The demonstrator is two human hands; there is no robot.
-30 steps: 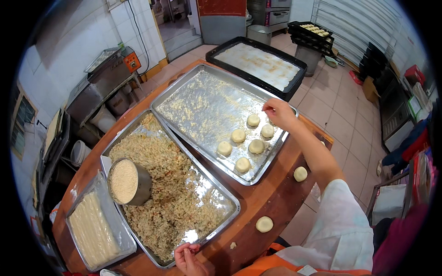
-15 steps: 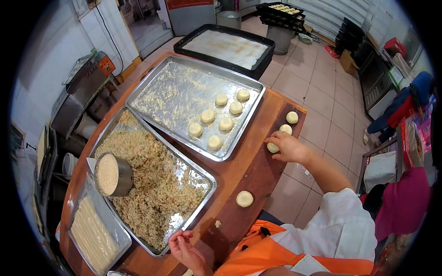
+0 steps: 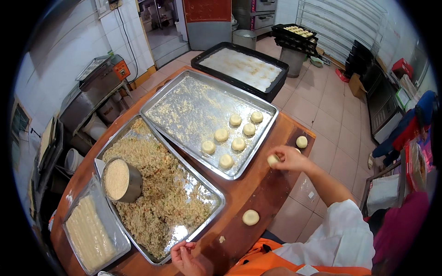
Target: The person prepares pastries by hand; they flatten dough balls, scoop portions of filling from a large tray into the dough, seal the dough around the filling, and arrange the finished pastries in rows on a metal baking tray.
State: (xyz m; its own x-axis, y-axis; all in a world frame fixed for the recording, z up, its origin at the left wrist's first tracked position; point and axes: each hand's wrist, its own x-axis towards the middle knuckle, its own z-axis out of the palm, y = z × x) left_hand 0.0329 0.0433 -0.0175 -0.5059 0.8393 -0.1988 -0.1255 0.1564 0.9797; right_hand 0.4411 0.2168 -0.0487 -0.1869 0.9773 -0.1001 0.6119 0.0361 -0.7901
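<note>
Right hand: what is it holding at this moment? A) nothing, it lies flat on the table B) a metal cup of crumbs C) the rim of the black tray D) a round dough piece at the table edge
D: the right hand grips a pale round dough piece over the wooden table, just beside the near corner of the steel tray.

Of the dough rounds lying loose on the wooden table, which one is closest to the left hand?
The dough round lying alone near the table's front edge, right of the left hand. The other free one lies far off at the table's right corner.
</note>
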